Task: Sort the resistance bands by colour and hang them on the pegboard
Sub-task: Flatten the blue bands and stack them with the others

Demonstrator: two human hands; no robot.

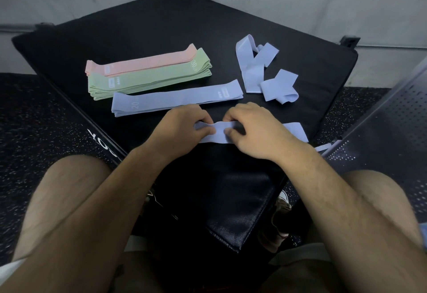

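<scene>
The blue band (pixel 219 132) is closest, at the near edge of the black tabletop (pixel 161 26). Both hands are clamped on it. The left hand (pixel 182 124) pinches one part and the right hand (pixel 256 131) pinches the part next to it, thumbs on top. The hands are close together. I think they are smoothing the band flat so it can go on a pile. Its other end pokes out past the right hand.

Just behind the hands lies a flat blue band (pixel 178 102), neat and straight. That looks like the start of the blue pile, so the held band likely goes there.

Behind that is a pile of green bands (pixel 150 80), then a pink band (pixel 143 62) at the back. Each colour has its own spot, side by side.

Far right, the tangled blue bands (pixel 261 70) lie twisted and not yet sorted.

A grey panel (pixel 381 131) with little holes stands on the right. It may be the pegboard. Nothing hangs on the part I can see.
</scene>
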